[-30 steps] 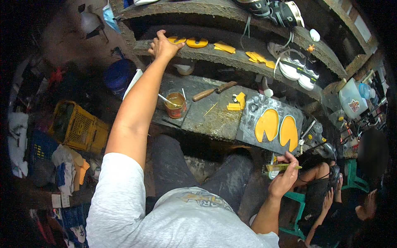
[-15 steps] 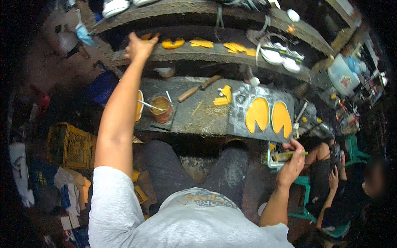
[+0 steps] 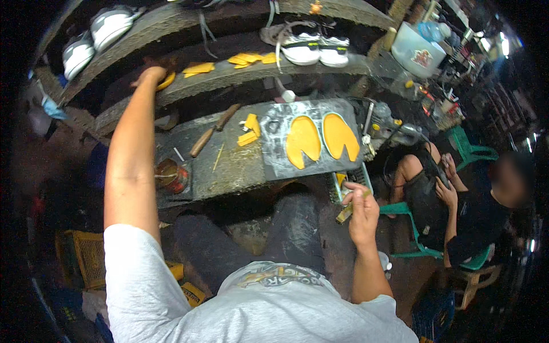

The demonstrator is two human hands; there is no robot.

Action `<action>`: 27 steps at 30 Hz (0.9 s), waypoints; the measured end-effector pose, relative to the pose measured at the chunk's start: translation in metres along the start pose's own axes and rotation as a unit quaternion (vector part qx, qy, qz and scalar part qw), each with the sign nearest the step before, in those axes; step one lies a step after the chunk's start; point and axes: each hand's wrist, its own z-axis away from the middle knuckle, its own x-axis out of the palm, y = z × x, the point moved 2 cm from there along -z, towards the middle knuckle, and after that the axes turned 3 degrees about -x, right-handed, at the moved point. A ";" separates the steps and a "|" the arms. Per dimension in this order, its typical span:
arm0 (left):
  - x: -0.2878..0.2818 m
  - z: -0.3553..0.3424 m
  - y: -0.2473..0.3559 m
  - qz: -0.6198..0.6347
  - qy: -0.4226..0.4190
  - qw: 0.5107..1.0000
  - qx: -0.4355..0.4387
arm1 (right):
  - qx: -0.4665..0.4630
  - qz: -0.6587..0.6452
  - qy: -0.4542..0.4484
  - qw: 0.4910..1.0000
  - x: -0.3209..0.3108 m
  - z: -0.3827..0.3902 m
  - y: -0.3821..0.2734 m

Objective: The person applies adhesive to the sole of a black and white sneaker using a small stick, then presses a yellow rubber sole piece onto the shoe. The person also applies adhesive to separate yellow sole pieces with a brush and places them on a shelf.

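My left hand [image 3: 150,76] reaches onto the lower shelf, beside a curved yellow piece [image 3: 166,82]. Its fingers are blurred and partly hidden in shadow, so their grip does not show. Closed around a flat yellowish stick [image 3: 345,214], my right hand [image 3: 363,214] hovers off the bench's near right corner. Two yellow sole-shaped pieces, a left one [image 3: 303,140] and a right one [image 3: 341,137], lie side by side on a dark, white-smeared board [image 3: 273,150]. Each has a V-shaped notch at its near end.
Yellow offcuts [image 3: 250,129], a wooden-handled tool [image 3: 213,132] and a reddish pot [image 3: 172,176] are on the bench. White-soled shoes [image 3: 309,48] and yellow pieces [image 3: 198,70] line the shelf. At right, a person [image 3: 474,194] sits near a green chair [image 3: 413,231].
The view has turned left, so bench and shelf appear shifted. My left hand has moved off the piece it was at and along the shelf. My right hand still holds the stick, now tilted differently.
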 end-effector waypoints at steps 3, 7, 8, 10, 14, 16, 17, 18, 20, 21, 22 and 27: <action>-0.013 0.015 -0.008 0.015 0.010 0.999 -0.038 | 0.058 0.045 0.005 0.997 0.002 -0.006 0.013; -0.038 0.099 -0.015 0.245 0.210 0.939 0.114 | 0.009 0.176 -0.017 0.984 0.012 -0.042 0.020; -0.043 0.130 -0.018 0.322 0.269 0.891 0.172 | 0.012 0.228 -0.028 0.973 0.015 -0.056 0.021; -0.039 0.193 -0.021 0.532 0.152 0.803 0.221 | 0.000 0.284 -0.055 0.957 0.026 -0.085 0.024; -0.018 0.312 -0.039 0.583 0.101 0.794 0.140 | -0.021 0.381 -0.119 0.917 0.058 -0.132 0.034; 0.009 0.352 -0.040 0.680 0.048 0.718 0.140 | -0.029 0.409 -0.121 0.904 0.068 -0.142 0.039; 0.023 0.366 -0.041 0.668 0.010 0.732 0.132 | -0.047 0.412 -0.102 0.904 0.071 -0.146 0.040; 0.039 0.378 -0.042 0.660 -0.029 0.739 0.133 | -0.047 0.422 -0.091 0.901 0.072 -0.147 0.040; 0.081 0.403 -0.040 0.660 -0.152 0.734 0.050 | -0.039 0.351 -0.110 0.929 0.070 -0.145 0.037; 0.102 0.415 -0.038 0.646 -0.211 0.734 0.016 | -0.030 0.322 -0.116 0.939 0.068 -0.141 0.034; 0.122 0.427 -0.035 0.643 -0.280 0.712 -0.032 | -0.020 0.292 -0.121 0.948 0.067 -0.135 0.030; 0.178 0.489 0.002 0.766 -0.560 0.281 -0.144 | 0.091 0.068 -0.234 0.966 0.078 -0.064 0.011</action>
